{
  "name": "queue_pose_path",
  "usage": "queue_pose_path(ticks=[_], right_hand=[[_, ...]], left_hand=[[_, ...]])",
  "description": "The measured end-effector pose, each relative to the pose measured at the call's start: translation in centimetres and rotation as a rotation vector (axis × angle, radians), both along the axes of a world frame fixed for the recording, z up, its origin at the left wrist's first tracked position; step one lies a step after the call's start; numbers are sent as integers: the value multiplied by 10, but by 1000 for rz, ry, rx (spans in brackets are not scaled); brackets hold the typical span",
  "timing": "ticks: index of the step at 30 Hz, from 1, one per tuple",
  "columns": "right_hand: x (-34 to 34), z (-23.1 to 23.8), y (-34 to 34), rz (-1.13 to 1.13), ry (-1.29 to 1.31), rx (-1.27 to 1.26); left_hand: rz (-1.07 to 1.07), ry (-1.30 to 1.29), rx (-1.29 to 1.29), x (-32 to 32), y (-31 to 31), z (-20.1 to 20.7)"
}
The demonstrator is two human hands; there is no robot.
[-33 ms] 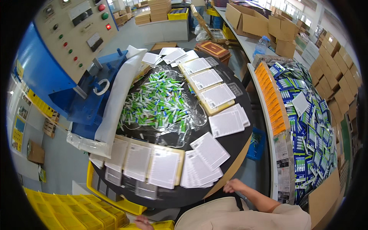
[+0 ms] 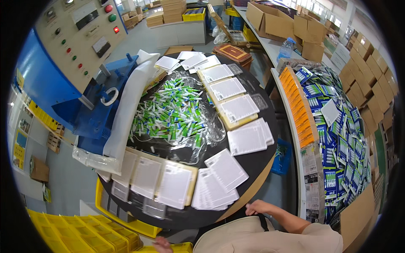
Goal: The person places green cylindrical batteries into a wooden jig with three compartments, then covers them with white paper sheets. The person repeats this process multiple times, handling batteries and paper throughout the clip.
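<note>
My right hand (image 2: 257,207) is at the near right rim of a round black table (image 2: 257,185), fingers curled in; whatever they hold, if anything, is hidden. Low in the picture, my left hand (image 2: 162,244) hovers by a yellow bin (image 2: 181,248), blurred and cut by the lower edge. Nearest to my right hand on the table is a fan of white printed cards (image 2: 215,192). More cards lie on pale yellow blocks (image 2: 192,185) at the front and along the right side. A heap of small green-and-white tubes (image 2: 173,114) fills the middle, on clear plastic film.
A blue machine with a control panel (image 2: 76,40) stands at the left. White sheeting (image 2: 126,109) hangs between it and the table. To the right, a bench holds a pile of blue-and-green blister packs (image 2: 337,156) beside orange dividers (image 2: 297,114). Yellow trays (image 2: 80,232) are lower left.
The table has turned slightly clockwise: front cards shifted left, those on the right a little nearer. My left hand has moved slightly right; the right has stayed about the same.
</note>
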State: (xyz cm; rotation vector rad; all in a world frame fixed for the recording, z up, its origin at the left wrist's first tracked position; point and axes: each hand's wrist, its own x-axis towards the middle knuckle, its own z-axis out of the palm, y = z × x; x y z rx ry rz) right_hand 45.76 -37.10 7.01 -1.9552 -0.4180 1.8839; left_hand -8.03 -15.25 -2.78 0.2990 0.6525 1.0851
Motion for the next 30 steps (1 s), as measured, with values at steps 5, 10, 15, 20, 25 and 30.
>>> queue_pose_path(ticks=[5, 10, 15, 20, 25, 30], right_hand=[[87, 85, 69, -306, -975, 723], [149, 88, 153, 290, -1713, 831], [80, 55, 170, 683, -1544, 648], [9, 81, 165, 886, -1615, 945], [-35, 126, 177, 583, -1576, 1038], [-125, 91, 201, 932, -1577, 954]], left_hand=[[268, 178, -869, 88, -45, 1], [218, -12, -794, 150, -36, 30], [351, -268, -568, 121, 29, 33], [177, 154, -368, 44, 168, 29], [131, 427, -309, 16, 245, 25], [133, 486, -307, 30, 227, 20]])
